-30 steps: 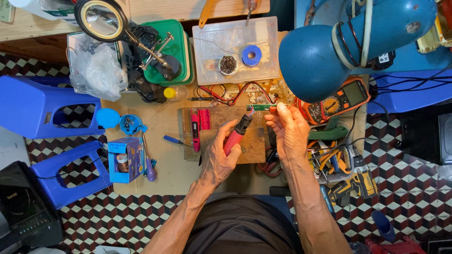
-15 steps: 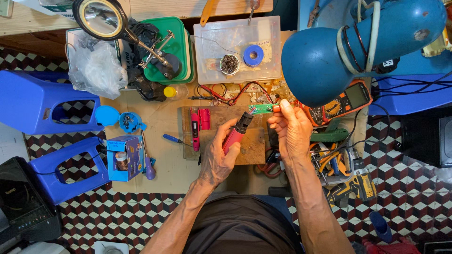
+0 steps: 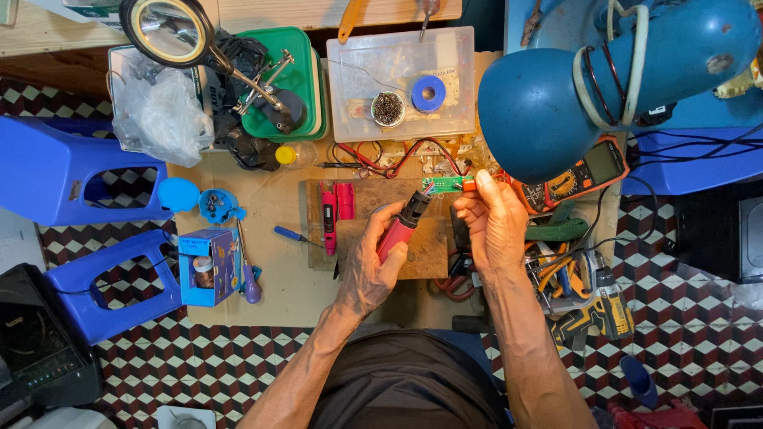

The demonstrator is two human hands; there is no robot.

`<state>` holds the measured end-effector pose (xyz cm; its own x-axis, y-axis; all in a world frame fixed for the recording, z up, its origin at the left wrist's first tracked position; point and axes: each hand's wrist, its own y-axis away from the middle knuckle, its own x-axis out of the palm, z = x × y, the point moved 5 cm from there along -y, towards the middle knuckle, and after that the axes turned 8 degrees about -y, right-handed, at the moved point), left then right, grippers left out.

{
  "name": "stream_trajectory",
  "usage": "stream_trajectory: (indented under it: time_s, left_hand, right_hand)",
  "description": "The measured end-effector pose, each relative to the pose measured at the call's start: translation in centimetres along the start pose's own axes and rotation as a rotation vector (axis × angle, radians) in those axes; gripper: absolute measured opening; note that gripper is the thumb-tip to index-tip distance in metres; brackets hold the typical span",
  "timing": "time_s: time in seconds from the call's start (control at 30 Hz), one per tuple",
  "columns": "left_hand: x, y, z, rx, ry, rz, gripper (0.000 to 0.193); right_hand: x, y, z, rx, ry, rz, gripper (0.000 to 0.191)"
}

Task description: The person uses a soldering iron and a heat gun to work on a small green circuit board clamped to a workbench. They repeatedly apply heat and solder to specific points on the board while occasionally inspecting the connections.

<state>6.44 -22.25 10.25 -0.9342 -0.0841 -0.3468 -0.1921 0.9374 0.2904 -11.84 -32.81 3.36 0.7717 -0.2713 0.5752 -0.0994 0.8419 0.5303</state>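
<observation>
The left hand (image 3: 367, 266) is clamped round a red iron (image 3: 401, 226), its dark tip angled toward one o'clock. The tip meets the left end of a small green board (image 3: 442, 184), which lies at twelve o'clock from that hand, over the wooden block (image 3: 413, 246). The right hand (image 3: 494, 226) pinches the board's right end between thumb and fingers, the board sitting at eleven o'clock from its palm. Judged from this, the work goes best with the tip steady on one joint, the board held level, and both wrists braced against the block.
</observation>
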Motion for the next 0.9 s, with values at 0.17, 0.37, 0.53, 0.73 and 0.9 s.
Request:
stream_trajectory:
  time_s: [0.17,0.37,0.53,0.73,0.9]
  left_hand:
    - [0.1,-0.2,0.6,-0.01,-0.003,-0.021,0.054]
    - [-0.7,0.5,1.5,-0.109,-0.089,-0.057,0.05]
    - [-1.9,1.7,3.0,-0.063,-0.153,-0.085,0.042]
    - [-2.6,2.4,6.0,-0.102,-0.188,-0.058,0.044]
    - [-2.5,2.1,7.8,-0.073,-0.15,-0.034,0.05]
  right_hand:
    - [-0.4,-0.4,-0.3,0.021,0.037,-0.002,0.021]
    - [-0.4,0.4,-0.6,0.105,0.132,0.042,0.023]
    - [-0.5,1.4,-2.0,0.157,0.194,0.035,0.021]
    - [-1.6,3.3,-3.2,0.186,0.268,0.005,0.03]
    - [-3.5,6.1,-2.8,0.15,0.364,-0.003,0.033]
